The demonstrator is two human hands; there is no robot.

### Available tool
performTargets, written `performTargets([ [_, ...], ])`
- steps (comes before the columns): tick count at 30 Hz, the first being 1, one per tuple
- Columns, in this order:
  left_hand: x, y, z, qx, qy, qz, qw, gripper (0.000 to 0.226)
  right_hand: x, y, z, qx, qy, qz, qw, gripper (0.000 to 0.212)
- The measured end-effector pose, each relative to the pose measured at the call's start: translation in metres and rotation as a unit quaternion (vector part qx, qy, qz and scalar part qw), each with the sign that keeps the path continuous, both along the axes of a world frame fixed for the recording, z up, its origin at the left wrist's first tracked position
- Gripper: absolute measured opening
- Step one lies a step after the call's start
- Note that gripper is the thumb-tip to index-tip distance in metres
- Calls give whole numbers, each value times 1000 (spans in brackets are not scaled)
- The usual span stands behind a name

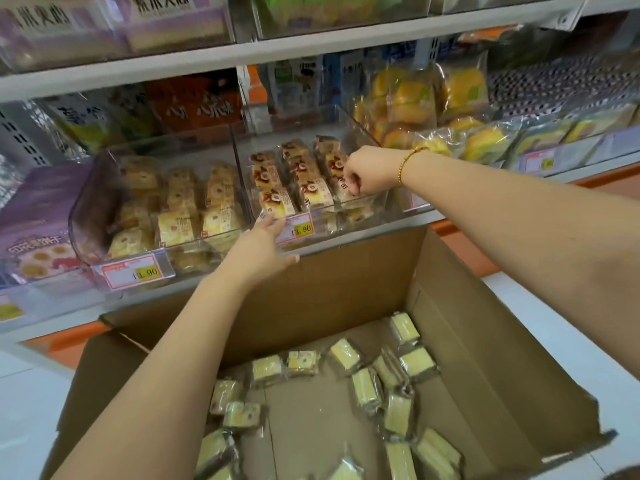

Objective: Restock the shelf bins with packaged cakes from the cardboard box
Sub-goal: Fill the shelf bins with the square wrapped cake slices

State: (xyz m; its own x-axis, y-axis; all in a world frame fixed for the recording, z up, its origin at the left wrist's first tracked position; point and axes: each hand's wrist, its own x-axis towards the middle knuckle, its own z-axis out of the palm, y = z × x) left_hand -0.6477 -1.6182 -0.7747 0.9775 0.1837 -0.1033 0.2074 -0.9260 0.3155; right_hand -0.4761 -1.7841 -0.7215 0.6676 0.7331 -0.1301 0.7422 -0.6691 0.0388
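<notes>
An open cardboard box [485, 341] stands below the shelf with several yellow packaged cakes [367, 389] loose on its bottom. Two clear plastic bins sit on the shelf: the left bin [86, 216] holds yellow cakes, the right bin [349, 123] holds red-labelled cakes [304, 174]. My right hand [367, 171], a gold bracelet on its wrist, reaches into the right bin with fingers curled down on a cake packet at the bin's right side. My left hand [263, 244] is stretched out with straight fingers touching the right bin's front edge by the price tag [298, 230].
Bags of yellow buns [433, 109] fill the shelf to the right of the bins. A purple biscuit box [34, 230] sits left of them. Another price tag [135, 271] hangs below the left bin. More packaged goods line the upper shelf [311, 43]. White floor shows beside the box.
</notes>
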Motion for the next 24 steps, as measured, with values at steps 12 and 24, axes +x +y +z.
performTargets([
  [12, 2, 0, 1, 14, 5, 7, 1000, 78, -12, 13, 20, -119, 30, -44, 992, 27],
  [24, -59, -16, -138, -166, -119, 172, 964, 25, -82, -9, -157, -41, 113, 11, 993, 17],
])
